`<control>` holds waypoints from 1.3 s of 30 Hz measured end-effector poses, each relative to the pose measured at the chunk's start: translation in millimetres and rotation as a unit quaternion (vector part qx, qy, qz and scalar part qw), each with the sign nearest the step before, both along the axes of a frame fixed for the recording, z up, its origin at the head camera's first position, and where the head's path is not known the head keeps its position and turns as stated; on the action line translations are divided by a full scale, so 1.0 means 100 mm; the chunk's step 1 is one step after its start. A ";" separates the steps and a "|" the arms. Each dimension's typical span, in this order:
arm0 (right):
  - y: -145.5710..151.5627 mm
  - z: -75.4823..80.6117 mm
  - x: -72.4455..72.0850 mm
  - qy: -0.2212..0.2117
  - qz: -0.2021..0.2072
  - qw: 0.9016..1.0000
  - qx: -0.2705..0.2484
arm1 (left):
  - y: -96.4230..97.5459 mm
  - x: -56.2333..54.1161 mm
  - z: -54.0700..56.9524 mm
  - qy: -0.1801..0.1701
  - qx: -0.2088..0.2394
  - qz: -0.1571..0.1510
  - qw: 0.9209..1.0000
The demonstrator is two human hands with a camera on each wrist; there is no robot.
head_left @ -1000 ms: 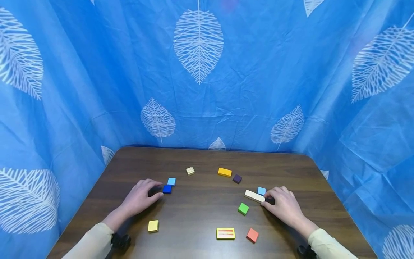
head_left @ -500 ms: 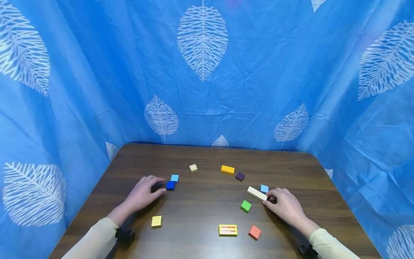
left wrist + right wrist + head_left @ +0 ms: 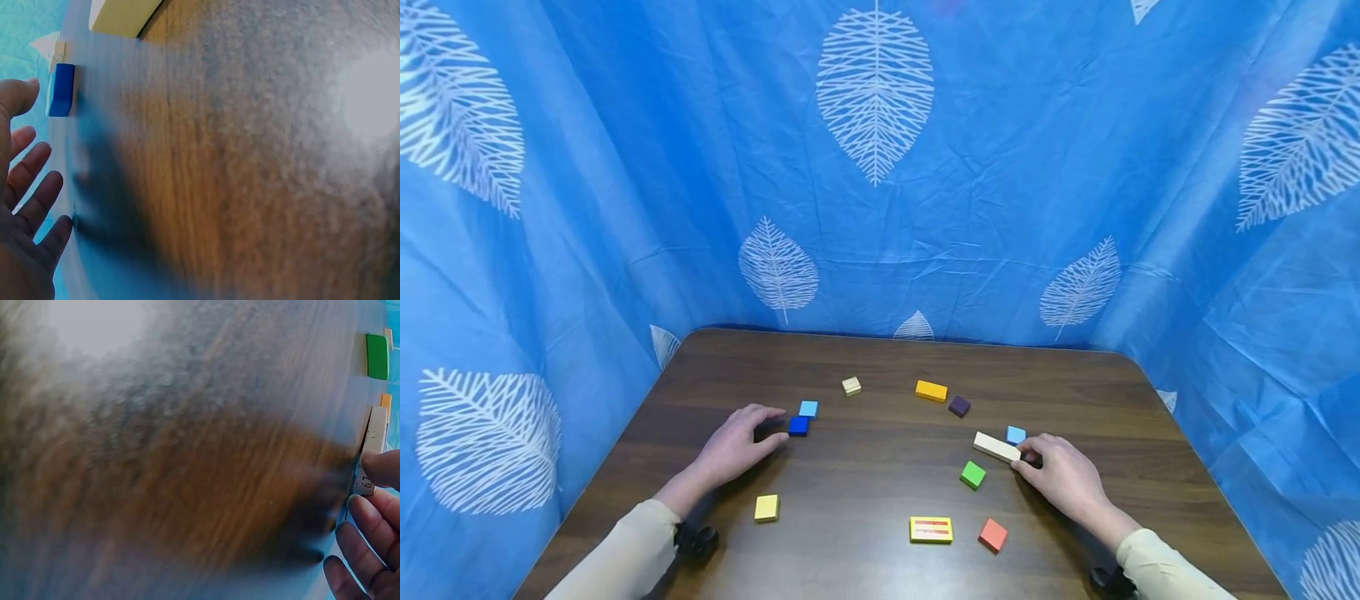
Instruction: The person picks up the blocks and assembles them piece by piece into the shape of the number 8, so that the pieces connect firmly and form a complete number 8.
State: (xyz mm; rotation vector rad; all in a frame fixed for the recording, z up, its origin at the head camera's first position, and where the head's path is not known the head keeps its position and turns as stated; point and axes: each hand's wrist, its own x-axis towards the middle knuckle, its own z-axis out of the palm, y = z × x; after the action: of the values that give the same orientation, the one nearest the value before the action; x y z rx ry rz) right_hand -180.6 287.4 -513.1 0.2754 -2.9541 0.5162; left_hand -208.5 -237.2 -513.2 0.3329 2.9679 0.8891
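In the head view my right hand (image 3: 1063,475) pinches the near right end of a long cream block (image 3: 997,447) between thumb and fingers. The right wrist view shows a number printed on the end of that cream block (image 3: 374,434). A light blue block (image 3: 1016,435) lies just behind it, and a green block (image 3: 973,475) in front. My left hand (image 3: 733,446) holds nothing; its thumb and fingers are parted beside a dark blue block (image 3: 798,426). Another light blue block (image 3: 808,408) sits right behind the dark blue one.
On the brown table (image 3: 850,467) lie a small cream block (image 3: 852,386), an orange block (image 3: 931,391), a dark purple block (image 3: 959,406), a pale yellow block (image 3: 767,508), a yellow block with red stripes (image 3: 931,530) and a red block (image 3: 992,535). A blue curtain (image 3: 700,167) hangs behind.
The head view has shifted a little, so the whole scene sits slightly higher and further right. Both hands stay nearly in place; the right keeps its pinch on the long cream block.
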 end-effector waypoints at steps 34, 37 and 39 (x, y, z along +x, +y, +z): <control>-0.86 0.16 -0.31 -0.001 0.081 0.997 -0.003 | 0.03 -0.05 0.00 0.023 -0.018 -0.003 1.000; -0.97 0.13 -0.31 -0.013 0.091 0.996 0.005 | 0.04 -0.06 -0.01 0.022 -0.018 -0.002 1.000; -1.03 0.12 -0.31 -0.017 0.098 0.995 0.011 | 0.04 -0.06 -0.01 0.024 -0.017 -0.003 1.000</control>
State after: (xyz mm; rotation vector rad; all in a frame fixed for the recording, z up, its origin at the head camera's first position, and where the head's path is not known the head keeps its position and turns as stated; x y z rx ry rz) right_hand -211.7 184.1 -501.5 0.5674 -2.9833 0.5161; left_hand -214.5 -232.8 -514.0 0.3653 3.0202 0.8406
